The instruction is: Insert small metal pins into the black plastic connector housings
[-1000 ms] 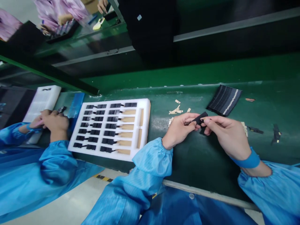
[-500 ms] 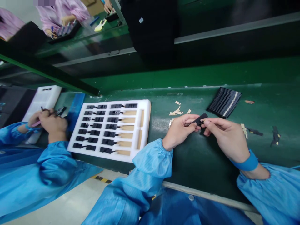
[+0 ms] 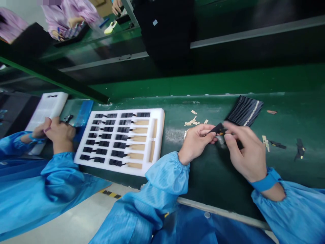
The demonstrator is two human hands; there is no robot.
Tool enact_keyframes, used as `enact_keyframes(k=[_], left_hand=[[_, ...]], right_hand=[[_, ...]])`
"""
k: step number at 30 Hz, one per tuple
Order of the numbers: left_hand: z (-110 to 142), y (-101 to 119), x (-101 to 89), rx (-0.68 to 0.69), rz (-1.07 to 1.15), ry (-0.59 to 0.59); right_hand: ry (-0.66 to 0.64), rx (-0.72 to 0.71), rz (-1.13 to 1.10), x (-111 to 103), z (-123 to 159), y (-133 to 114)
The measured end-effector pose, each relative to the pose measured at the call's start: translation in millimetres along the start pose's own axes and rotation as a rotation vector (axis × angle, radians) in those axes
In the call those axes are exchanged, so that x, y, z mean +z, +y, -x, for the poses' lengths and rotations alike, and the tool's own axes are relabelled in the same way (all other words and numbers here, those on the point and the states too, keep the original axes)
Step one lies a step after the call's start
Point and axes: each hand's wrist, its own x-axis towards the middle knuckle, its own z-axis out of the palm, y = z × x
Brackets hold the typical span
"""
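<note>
My left hand (image 3: 195,142) pinches a small black plastic part (image 3: 217,128) between thumb and fingers, with a gold-coloured tip showing at its end. My right hand (image 3: 243,152) is just to the right, its fingertips at that tip; whether they grip anything is hidden. Tan paper scraps (image 3: 191,121) lie above my left hand on the green bench top (image 3: 203,169). A stack of black strips (image 3: 245,112) lies just above my right hand. A white foam tray (image 3: 157,142) holds rows of black parts with tan strips.
A co-worker's hands (image 3: 59,133) in blue sleeves work beyond the tray, near a blue strip and a white foam block (image 3: 48,110). Loose black parts (image 3: 277,145) lie right of my right hand. A person in pink (image 3: 72,10) works across the bench.
My right hand has shifted to the right and its fingers have spread at the tip of the black part. My left hand still holds the part.
</note>
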Motion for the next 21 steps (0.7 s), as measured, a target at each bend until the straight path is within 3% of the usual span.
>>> enact_keyframes(k=[6, 13, 21], left_hand=[[0.3, 3.2, -2.0, 0.016, -0.017, 0.021], [2.9, 7.1, 0.9, 0.006, -0.05, 0.014], [3.1, 3.1, 0.9, 0.017, -0.005, -0.018]], right_hand=[[0.216, 0.189, -0.24, -4.4, -7.6, 9.9], [0.142, 0.239, -0.284, -2.3, -6.9, 2.8], [0.045, 0.206, -0.187, 3.9, -3.3, 13.3]])
